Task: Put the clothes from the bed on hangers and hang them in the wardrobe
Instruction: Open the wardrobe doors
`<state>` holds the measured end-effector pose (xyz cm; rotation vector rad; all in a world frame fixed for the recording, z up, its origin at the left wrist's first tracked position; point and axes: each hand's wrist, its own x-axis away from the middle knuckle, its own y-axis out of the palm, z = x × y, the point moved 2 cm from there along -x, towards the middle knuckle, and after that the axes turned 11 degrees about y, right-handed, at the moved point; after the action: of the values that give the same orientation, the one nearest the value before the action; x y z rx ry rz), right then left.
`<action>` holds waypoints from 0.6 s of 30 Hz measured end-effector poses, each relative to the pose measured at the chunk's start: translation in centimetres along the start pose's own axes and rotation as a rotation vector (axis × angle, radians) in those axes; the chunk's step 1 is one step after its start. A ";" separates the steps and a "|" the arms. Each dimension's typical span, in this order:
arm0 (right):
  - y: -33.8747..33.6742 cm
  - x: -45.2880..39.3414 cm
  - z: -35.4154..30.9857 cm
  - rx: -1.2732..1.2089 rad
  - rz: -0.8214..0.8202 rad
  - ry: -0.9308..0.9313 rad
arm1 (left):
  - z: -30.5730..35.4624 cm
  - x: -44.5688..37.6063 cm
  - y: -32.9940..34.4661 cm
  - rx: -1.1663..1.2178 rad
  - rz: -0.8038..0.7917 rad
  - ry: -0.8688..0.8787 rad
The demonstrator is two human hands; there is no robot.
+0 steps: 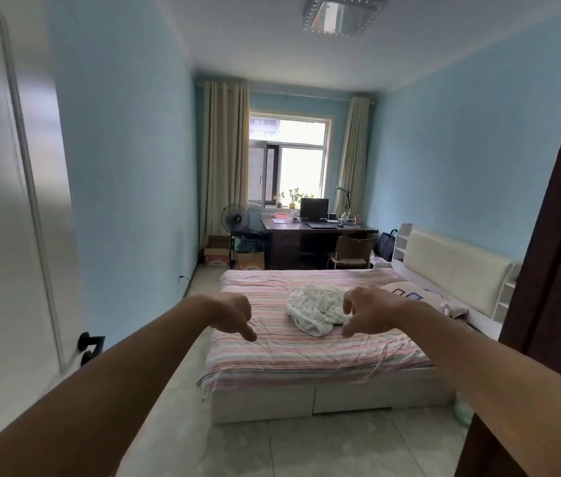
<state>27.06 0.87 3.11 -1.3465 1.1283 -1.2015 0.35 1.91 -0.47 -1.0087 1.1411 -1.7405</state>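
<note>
While both bare arms stretch forward with the left hand (232, 315) and right hand (368, 313) dangling loose-fingered and holding nothing, the crumpled white cotton garment (316, 308) lies mid-bed on the pink striped bedsheet (289, 352), looking light, limp, best pinched at a shoulder seam.

You are standing in a home bedroom; a bed (306, 339) with a striped sheet fills the lower centre, a curtained window (289, 156) sits at the frame's middle, and a tabletop (316, 228) with a monitor (314, 208) stands below it; pale blue walls surround you.
</note>
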 end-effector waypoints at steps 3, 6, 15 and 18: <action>-0.1 -2.3 -0.4 -0.013 -0.001 0.006 | -1.0 -2.0 -0.6 -0.011 0.010 0.009; 0.3 -5.0 -1.2 -0.044 -0.001 0.020 | -2.3 -4.6 -1.6 0.003 0.080 0.058; -1.2 -13.3 -2.9 -0.054 0.095 0.093 | -6.8 -13.5 -6.9 -0.093 0.102 0.177; -1.7 -16.0 -2.6 -0.058 0.091 0.132 | -7.5 -16.5 -8.1 -0.102 0.117 0.203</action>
<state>23.23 16.70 3.33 -1.2598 1.3126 -1.2137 -2.19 21.48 2.00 -0.8203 1.4008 -1.7344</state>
